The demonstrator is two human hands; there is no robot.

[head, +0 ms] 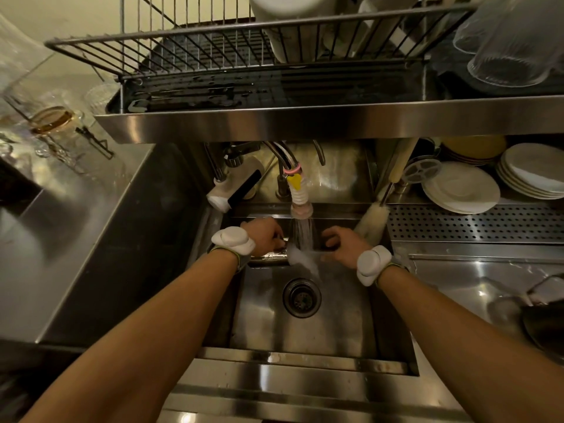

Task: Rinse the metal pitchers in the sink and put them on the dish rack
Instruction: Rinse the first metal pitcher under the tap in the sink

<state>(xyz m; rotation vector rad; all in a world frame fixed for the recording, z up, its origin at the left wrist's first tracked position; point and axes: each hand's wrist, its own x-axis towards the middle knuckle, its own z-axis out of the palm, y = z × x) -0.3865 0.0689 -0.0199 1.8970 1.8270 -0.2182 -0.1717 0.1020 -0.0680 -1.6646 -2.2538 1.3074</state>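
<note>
Rinsing is under way, and nothing of the task looks finished yet. Both hands are low at the far end of the sink (305, 337), holding one pitcher (276, 255) between them under the tap (300, 206). The left hand (265, 238) has its fingers curled down round the pitcher's left end. The right hand (341, 244) has its fingers hooked over the right end. Water (302, 232) falls in a broad spray between the two hands, strikes the metal and runs white toward the drain (301, 297) nearer the person. The hands and the spray cover most of the pitcher, so it seems to lie on its side, but I cannot tell which end is the mouth. The rack (195, 32) hangs above and beyond the sink. It holds a white tub (290, 25) at its middle and clear glasses (512, 50) at its right, and I see no metal pitcher on it. I judge that this pitcher still needs its rinse finished, a shake to drain it, and a lift up and away to the bare wires on the rack's left side. A dark vessel (543, 325) sits on the counter (451, 279) at the near right and may be another one waiting, so more of the same work probably remains. A brush (372, 221) leans in the sink's far right corner, just beside the right hand, and plates (460, 190) are stacked beyond it.
</note>
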